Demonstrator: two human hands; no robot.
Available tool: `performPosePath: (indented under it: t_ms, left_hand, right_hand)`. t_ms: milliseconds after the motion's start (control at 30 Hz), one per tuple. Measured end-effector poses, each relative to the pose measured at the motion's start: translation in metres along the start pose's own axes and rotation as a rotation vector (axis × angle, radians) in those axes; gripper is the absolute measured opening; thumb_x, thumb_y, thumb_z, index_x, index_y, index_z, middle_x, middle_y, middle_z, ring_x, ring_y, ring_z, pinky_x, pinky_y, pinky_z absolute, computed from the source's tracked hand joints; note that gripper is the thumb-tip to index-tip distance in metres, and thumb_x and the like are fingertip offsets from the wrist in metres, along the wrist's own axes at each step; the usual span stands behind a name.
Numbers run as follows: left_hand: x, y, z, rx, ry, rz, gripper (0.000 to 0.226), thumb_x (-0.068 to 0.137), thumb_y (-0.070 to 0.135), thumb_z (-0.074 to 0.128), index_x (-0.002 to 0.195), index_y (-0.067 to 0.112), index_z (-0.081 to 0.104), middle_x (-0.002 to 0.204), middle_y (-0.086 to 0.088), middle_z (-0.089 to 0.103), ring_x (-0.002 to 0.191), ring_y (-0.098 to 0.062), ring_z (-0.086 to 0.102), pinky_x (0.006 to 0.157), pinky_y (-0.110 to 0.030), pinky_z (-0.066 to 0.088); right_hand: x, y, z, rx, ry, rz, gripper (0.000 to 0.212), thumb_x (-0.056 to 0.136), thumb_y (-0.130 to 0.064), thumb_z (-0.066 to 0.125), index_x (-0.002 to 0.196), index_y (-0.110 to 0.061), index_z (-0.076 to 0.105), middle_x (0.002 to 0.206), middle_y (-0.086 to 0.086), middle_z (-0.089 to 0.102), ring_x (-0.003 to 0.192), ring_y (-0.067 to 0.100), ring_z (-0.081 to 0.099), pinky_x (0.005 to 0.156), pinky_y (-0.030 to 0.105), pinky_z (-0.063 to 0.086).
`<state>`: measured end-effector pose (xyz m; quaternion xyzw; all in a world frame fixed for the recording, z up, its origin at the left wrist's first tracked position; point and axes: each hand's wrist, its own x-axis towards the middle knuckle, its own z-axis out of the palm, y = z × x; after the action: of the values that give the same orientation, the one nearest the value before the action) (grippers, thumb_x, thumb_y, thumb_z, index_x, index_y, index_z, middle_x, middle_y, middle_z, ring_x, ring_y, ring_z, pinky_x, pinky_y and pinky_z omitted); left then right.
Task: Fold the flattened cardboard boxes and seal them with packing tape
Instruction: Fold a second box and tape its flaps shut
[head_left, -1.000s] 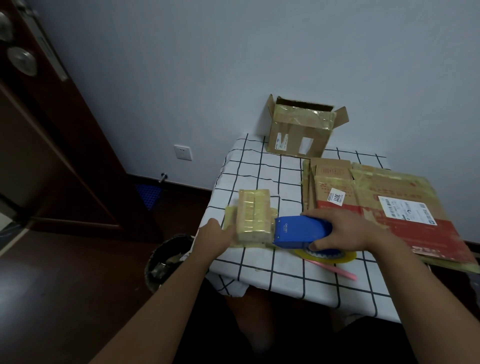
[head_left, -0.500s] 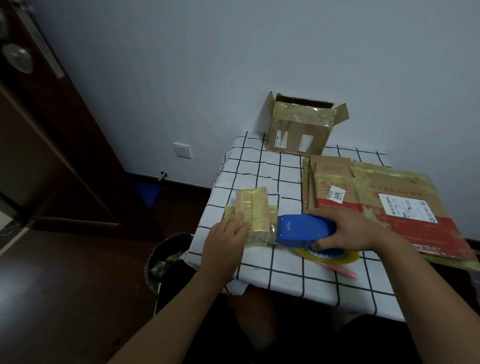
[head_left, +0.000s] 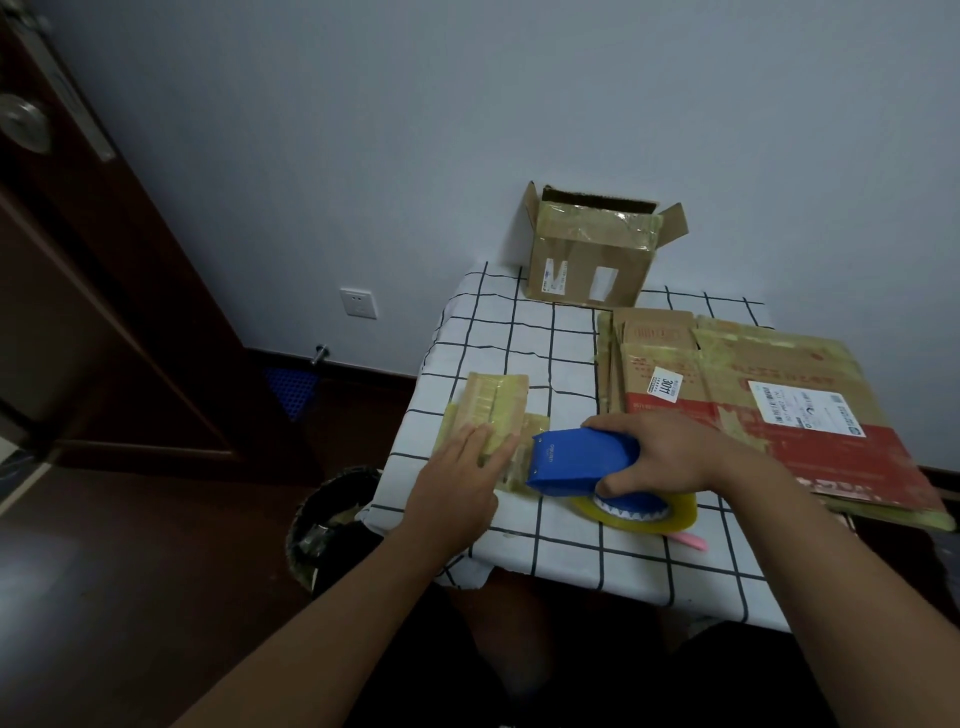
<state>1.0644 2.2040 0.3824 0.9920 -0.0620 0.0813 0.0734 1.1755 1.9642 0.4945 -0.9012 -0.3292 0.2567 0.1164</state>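
A: Head view. What is logged first?

B: A small flat cardboard box wrapped in yellowish tape (head_left: 493, 415) is seen on the white tablecloth with a black grid (head_left: 545, 343), near the table's front left corner. Its long axis runs away from the camera, tilted slightly right at the far end. No readable print is made out on it.

A: Left hand?

B: The left hand (head_left: 457, 486) is laid flat on the near end of the small box, fingers (head_left: 480, 441) straight and spread a little, pointed away from the camera. Nothing is gripped.

A: Right hand?

B: The blue plastic tape dispenser (head_left: 576, 460) is gripped from above by the right hand (head_left: 660, 457), fingers curled round its body. Its nose is pointed left, touching or just beside the right edge of the small box; which one cannot be told. Its long axis runs left to right. Small embossed lettering is seen on the nose, too small to read. A roll of clear yellowish packing tape (head_left: 644, 512) is mounted under it.

A: Rest of the table?

B: A stack of flattened brown and red cardboard boxes (head_left: 769, 410) is laid on the right side, overhanging the edge. A small white sticker reading "3011" and a larger white shipping label, unreadable, are noted on it. An open brown cardboard box with taped flaps (head_left: 592, 254) is stood at the back against the wall, with white label patches on its front. A pink strip (head_left: 691, 541) is partly hidden behind the roll.

A: Off table?

B: A dark waste bin (head_left: 332, 519) on the floor at left, a white wall socket (head_left: 358, 303), a dark wooden door (head_left: 78, 312).
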Motion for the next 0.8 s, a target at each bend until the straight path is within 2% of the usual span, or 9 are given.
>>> performPosePath:
  t_ms: [167,267,367,433,500,567,633,700,800]
  left_hand:
    - [0.003,-0.002,0.001,0.018,0.064,0.019,0.071,0.063,0.003,0.082,0.129,0.016,0.061,0.126,-0.016,0.063,0.114,-0.035,0.062,0.079,-0.043,0.058]
    - [0.003,-0.003,0.004,-0.005,0.088,0.020,0.076,0.059,0.000,0.082,0.130,0.018,0.061,0.126,-0.014,0.063,0.114,-0.034,0.062,0.075,-0.041,0.059]
    - [0.003,-0.003,0.003,-0.020,0.115,-0.011,0.072,0.059,0.004,0.079,0.127,0.020,0.063,0.124,-0.012,0.064,0.110,-0.033,0.064,0.071,-0.039,0.060]
    - [0.001,0.000,0.001,-0.082,0.120,-0.037,0.061,0.068,0.016,0.067,0.129,0.021,0.062,0.128,-0.012,0.062,0.115,-0.033,0.060,0.078,-0.042,0.059]
    - [0.002,0.006,-0.005,-0.162,0.118,-0.089,0.053,0.077,0.031,0.051,0.128,0.021,0.062,0.130,-0.011,0.059,0.119,-0.031,0.056,0.086,-0.041,0.054]
    - [0.008,0.014,-0.009,-0.193,0.146,-0.150,0.043,0.084,0.044,0.044,0.115,0.022,0.065,0.119,-0.006,0.060,0.110,-0.025,0.055,0.083,-0.035,0.050]
    - [0.016,0.021,-0.006,-0.164,0.191,-0.219,0.036,0.089,0.050,0.047,0.099,0.022,0.066,0.104,-0.001,0.059,0.096,-0.020,0.053,0.076,-0.033,0.048]
    - [0.022,0.028,0.002,-0.117,0.234,-0.271,0.028,0.091,0.045,0.053,0.092,0.020,0.064,0.097,-0.002,0.059,0.091,-0.022,0.054,0.076,-0.035,0.047]
    - [0.026,0.035,0.012,-0.063,0.254,-0.330,0.016,0.090,0.033,0.058,0.094,0.020,0.065,0.098,-0.005,0.062,0.092,-0.024,0.056,0.080,-0.038,0.047]
  right_hand:
    - [0.015,-0.020,-0.009,-0.111,-0.076,-0.011,0.057,0.075,-0.053,0.073,0.125,-0.033,0.054,0.105,-0.007,0.060,0.093,0.016,0.059,0.083,0.037,0.055]
    - [0.027,-0.034,-0.015,-0.211,-0.103,0.011,0.066,0.068,-0.063,0.069,0.125,-0.032,0.055,0.105,-0.006,0.059,0.091,0.014,0.058,0.080,0.037,0.054]
    - [0.037,-0.057,-0.002,-0.429,-0.253,0.040,0.056,0.067,-0.059,0.070,0.111,-0.026,0.058,0.097,-0.002,0.059,0.086,0.017,0.058,0.072,0.035,0.052]
    - [0.036,-0.060,0.008,-0.421,-0.280,0.063,0.055,0.068,-0.057,0.070,0.110,-0.023,0.060,0.096,-0.001,0.060,0.084,0.018,0.059,0.076,0.037,0.055]
    - [0.029,-0.055,0.004,-0.312,-0.211,0.096,0.064,0.069,-0.060,0.068,0.120,-0.024,0.059,0.105,0.000,0.062,0.090,0.018,0.060,0.081,0.039,0.056]
    - [0.017,-0.047,-0.007,-0.262,-0.136,0.117,0.064,0.070,-0.062,0.067,0.121,-0.025,0.056,0.107,0.000,0.061,0.091,0.018,0.059,0.081,0.037,0.055]
    - [0.005,-0.037,-0.016,-0.218,-0.064,0.141,0.058,0.071,-0.062,0.067,0.116,-0.026,0.056,0.102,-0.002,0.060,0.088,0.015,0.058,0.079,0.036,0.054]
    - [-0.007,-0.026,-0.018,-0.137,0.017,0.184,0.055,0.074,-0.061,0.068,0.115,-0.028,0.054,0.103,-0.003,0.059,0.087,0.013,0.057,0.077,0.034,0.053]
    - [-0.019,-0.010,-0.011,0.017,0.185,0.256,0.063,0.077,-0.061,0.069,0.127,-0.030,0.048,0.108,-0.002,0.058,0.089,0.015,0.058,0.074,0.032,0.053]
